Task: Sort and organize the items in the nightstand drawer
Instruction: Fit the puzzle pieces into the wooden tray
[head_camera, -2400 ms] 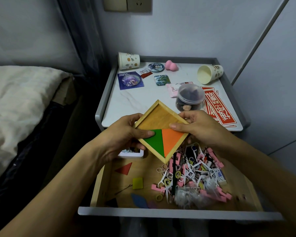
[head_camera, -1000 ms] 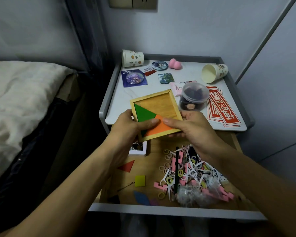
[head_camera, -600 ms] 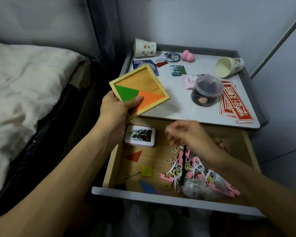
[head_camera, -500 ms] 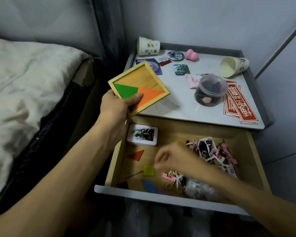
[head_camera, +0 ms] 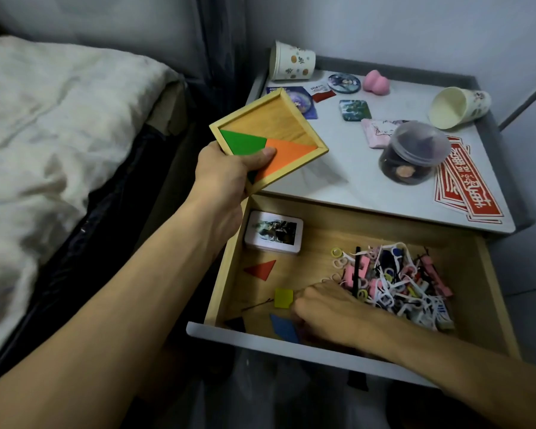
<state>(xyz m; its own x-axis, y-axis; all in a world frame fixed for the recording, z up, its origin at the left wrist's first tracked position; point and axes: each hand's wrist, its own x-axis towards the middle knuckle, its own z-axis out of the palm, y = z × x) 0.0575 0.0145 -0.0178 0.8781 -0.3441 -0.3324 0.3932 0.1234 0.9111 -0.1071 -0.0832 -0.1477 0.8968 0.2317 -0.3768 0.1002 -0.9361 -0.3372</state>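
Wooden tray (head_camera: 279,119), stiff and light I judged: my left hand (head_camera: 223,181) pinched its corner above the drawer (head_camera: 492,292); inside, whether my right hand (head_camera: 325,314) held anything, I couldn't tell.

Both arms extended, hands apart.
Left hand (head_camera: 226,178) raised, thumb and fingers gripping a tangram tray (head_camera: 270,119); right hand (head_camera: 325,311) low, palm down, fingertips hidden.

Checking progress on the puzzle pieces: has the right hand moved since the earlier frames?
Yes. The right hand left the wooden tray and dropped below the nightstand top into the drawer, beside the yellow square piece.
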